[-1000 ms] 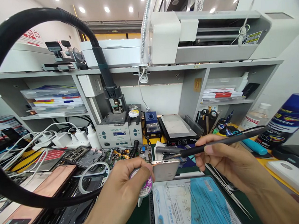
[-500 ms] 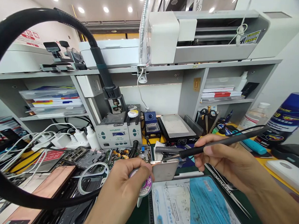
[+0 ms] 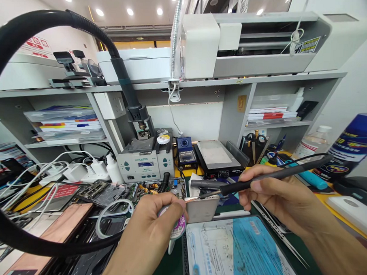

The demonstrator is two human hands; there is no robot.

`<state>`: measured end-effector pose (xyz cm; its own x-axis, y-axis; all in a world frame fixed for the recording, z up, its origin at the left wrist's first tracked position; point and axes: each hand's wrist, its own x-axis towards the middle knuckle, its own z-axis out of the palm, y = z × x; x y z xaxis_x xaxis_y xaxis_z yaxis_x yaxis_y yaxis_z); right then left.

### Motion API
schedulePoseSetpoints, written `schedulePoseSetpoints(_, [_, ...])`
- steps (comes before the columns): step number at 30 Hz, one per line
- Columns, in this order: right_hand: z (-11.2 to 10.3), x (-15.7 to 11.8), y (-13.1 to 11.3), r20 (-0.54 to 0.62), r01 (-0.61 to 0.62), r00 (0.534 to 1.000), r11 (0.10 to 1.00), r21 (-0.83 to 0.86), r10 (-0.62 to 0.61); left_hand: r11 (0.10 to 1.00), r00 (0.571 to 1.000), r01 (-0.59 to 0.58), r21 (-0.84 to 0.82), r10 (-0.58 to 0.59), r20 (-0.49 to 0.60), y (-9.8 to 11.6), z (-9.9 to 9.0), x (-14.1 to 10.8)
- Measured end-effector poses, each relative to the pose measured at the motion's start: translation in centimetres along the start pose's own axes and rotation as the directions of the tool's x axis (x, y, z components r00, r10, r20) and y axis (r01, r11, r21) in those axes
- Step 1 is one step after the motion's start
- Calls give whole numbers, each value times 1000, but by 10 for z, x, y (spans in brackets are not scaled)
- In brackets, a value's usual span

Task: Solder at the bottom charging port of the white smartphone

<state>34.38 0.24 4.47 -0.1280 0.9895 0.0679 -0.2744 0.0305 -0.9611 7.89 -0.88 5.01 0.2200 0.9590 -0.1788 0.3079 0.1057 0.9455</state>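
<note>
My left hand (image 3: 153,229) is closed around a small round spool of solder wick (image 3: 179,228) with a purple and white label. A short copper-coloured end of the wick reaches the top edge of a silver phone (image 3: 201,211), which stands on its side edge with its port end up. My right hand (image 3: 269,188) grips a soldering iron (image 3: 245,185) by its black sleeve, like a pen. The iron's metal tip points left, low over the phone's top edge at the wick. Whether tip and wick touch is too small to tell.
Below the phone lies a blue and white mat (image 3: 236,249). Tweezers (image 3: 282,235) lie to its right. A thick black hose (image 3: 45,247) loops across the left side. A hot-air station (image 3: 145,166) and a heating plate (image 3: 219,157) stand behind; a blue spray can (image 3: 350,149) stands right.
The soldering iron's tip has shifted very slightly left and down along the phone's top edge. The hands, spool and phone are otherwise almost unmoved.
</note>
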Motion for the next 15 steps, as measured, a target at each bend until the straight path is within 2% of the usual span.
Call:
schedulePoseSetpoints(2, [1, -1, 0, 5, 0, 1000, 1000, 0, 0, 1000, 1000, 3, -6, -3, -1, 0, 0, 0])
schedulePoseSetpoints(7, [7, -3, -1, -79, 12, 997, 1000, 6, -12, 1000, 1000, -4, 3, 4, -2, 0, 0, 0])
schedulePoseSetpoints(15, [0, -1, 1, -12, 23, 1000, 1000, 5, -23, 1000, 999, -14, 9, 14, -33, 1, 2, -1])
